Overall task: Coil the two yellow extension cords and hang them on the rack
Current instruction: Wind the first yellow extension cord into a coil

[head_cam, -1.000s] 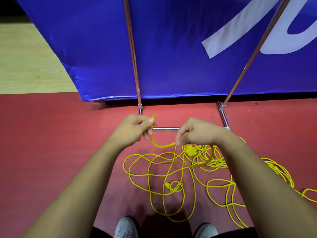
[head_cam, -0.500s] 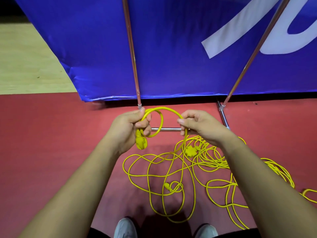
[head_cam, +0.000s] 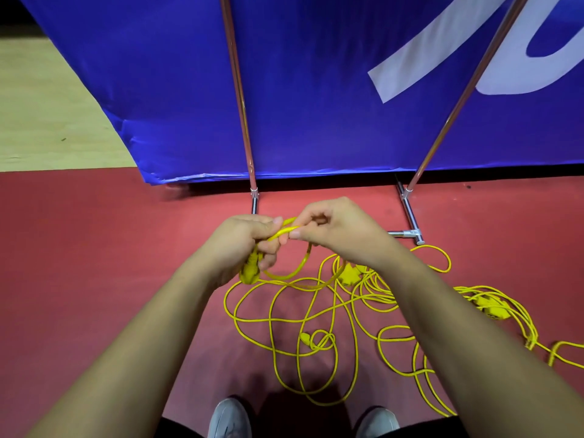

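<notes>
Two yellow extension cords (head_cam: 303, 320) lie tangled in loose loops on the red floor in front of me. My left hand (head_cam: 249, 248) grips one cord near its plug end (head_cam: 249, 273), which hangs below the fist, with a small loop (head_cam: 300, 267) dangling beside it. My right hand (head_cam: 338, 235) pinches the same cord just right of the left thumb, and the two hands touch. A yellow socket block (head_cam: 349, 275) lies under my right wrist. The metal rack (head_cam: 241, 105) stands behind, with two chrome poles and a base bar.
A blue banner (head_cam: 316, 90) with white lettering hangs behind the rack poles. The rack's right foot and cross bar (head_cam: 409, 232) rest on the red floor. More cord and another socket block (head_cam: 488, 306) trail to the right. My grey shoes (head_cam: 230, 418) show at the bottom edge.
My right hand has come left to meet the left hand, bringing cord to it. The loop that arched between the hands now hangs smaller below them.
</notes>
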A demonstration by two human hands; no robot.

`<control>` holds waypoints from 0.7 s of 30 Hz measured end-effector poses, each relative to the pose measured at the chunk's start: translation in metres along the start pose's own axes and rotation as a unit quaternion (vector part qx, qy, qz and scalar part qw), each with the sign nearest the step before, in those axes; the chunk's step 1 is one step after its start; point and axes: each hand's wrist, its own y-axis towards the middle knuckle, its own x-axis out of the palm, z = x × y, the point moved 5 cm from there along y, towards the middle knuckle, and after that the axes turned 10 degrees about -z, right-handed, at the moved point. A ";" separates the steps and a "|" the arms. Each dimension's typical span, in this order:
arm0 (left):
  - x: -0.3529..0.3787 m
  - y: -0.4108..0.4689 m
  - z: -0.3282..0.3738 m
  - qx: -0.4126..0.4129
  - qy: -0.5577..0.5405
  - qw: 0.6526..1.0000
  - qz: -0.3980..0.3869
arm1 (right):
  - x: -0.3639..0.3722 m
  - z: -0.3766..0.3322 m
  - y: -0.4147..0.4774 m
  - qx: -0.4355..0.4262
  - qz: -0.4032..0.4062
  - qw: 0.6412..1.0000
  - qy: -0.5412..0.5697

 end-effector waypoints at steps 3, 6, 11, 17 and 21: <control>-0.009 -0.001 0.007 0.044 -0.057 0.997 0.019 | -0.009 0.024 -0.004 0.060 -0.048 0.997 -0.011; -0.020 -0.004 0.008 0.051 -0.102 0.993 0.039 | -0.017 0.056 -0.012 0.099 -0.077 0.992 -0.014; -0.015 -0.011 0.005 -0.038 -0.084 0.995 -0.043 | -0.022 0.070 -0.013 0.080 0.030 0.955 0.283; -0.015 -0.010 -0.002 -0.054 -0.045 0.997 -0.042 | -0.027 0.043 -0.009 0.072 0.041 0.983 0.165; -0.009 -0.008 -0.005 -0.071 -0.005 0.996 -0.058 | -0.016 0.010 -0.004 0.022 0.014 0.999 0.033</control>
